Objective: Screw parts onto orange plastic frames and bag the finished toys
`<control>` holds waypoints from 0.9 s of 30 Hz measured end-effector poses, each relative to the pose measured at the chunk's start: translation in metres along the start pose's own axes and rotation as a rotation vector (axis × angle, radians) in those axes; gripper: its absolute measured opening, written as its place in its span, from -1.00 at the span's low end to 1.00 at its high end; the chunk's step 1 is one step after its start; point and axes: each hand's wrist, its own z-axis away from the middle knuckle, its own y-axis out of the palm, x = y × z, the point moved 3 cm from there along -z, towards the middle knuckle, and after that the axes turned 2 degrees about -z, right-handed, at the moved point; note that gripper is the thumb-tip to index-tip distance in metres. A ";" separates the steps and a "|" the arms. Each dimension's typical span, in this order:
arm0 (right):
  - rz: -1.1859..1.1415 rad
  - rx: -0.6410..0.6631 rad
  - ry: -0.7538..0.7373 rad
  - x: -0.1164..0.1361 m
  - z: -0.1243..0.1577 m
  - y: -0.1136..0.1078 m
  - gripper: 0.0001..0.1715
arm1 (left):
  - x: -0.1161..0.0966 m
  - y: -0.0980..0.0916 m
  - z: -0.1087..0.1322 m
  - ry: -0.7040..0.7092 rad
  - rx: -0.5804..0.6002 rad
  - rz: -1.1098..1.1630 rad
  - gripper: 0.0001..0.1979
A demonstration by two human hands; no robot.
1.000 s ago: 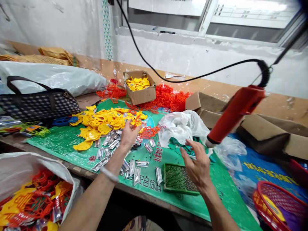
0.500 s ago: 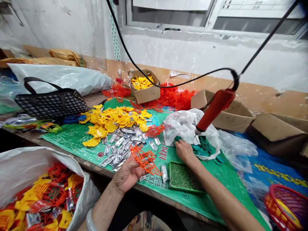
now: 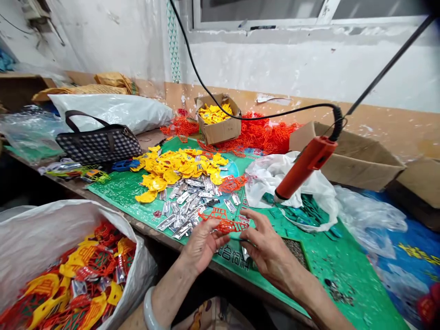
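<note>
Both of my hands hold an orange plastic lattice piece just above the near edge of the green mat. My left hand grips its left side with fingers curled. The fingers of my right hand pinch its right end. Beyond the piece lie several silver foil packets and a heap of yellow plastic pieces. An orange-handled tool hangs on a black cable above the mat, to the right of my hands.
A white sack of orange and yellow pieces stands at the near left. A checked handbag, a small cardboard box of yellow pieces, an orange lattice heap, a white plastic bag and larger cardboard boxes lie on the bench.
My left hand picked an orange lattice piece from the pile and drew it toward me. My right hand left the white bag and came to grip the piece too.
</note>
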 end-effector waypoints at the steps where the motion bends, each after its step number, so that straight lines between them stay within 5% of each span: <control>1: -0.036 0.032 -0.002 0.002 -0.003 0.002 -0.82 | 0.003 0.003 0.003 -0.011 0.007 -0.003 -0.84; 6: -0.240 0.205 0.074 -0.006 -0.015 -0.003 -0.81 | 0.012 0.001 0.022 -0.117 0.051 -0.041 -0.66; 8: -0.234 0.214 0.121 -0.014 -0.017 -0.014 -0.82 | 0.008 -0.010 0.029 -0.084 -0.028 -0.140 -0.55; 12: -0.257 0.352 0.175 -0.021 -0.014 -0.026 -0.77 | -0.036 -0.013 0.051 0.485 -0.276 -0.669 -0.31; 14: -0.263 0.459 0.177 -0.015 -0.011 -0.024 -0.76 | -0.055 0.003 0.055 0.617 -0.134 -1.004 -0.42; 16: -0.256 0.531 0.160 -0.006 -0.009 -0.019 -0.79 | -0.062 0.016 0.050 0.495 0.108 -1.201 -0.47; 18: -0.255 0.566 0.134 0.004 -0.010 -0.014 -0.79 | -0.054 0.019 0.037 0.108 0.314 -1.200 -0.64; 20: -0.273 0.561 0.113 0.009 -0.012 -0.010 -0.78 | -0.037 0.012 0.027 -0.254 0.353 -1.056 -0.75; 22: -0.315 0.519 0.102 0.008 -0.015 -0.008 -0.79 | -0.023 0.007 0.021 -0.315 0.290 -0.731 -0.67; 27: -0.472 0.298 0.172 -0.017 -0.013 0.008 -0.77 | 0.005 0.004 0.029 -0.249 0.226 -0.418 -0.66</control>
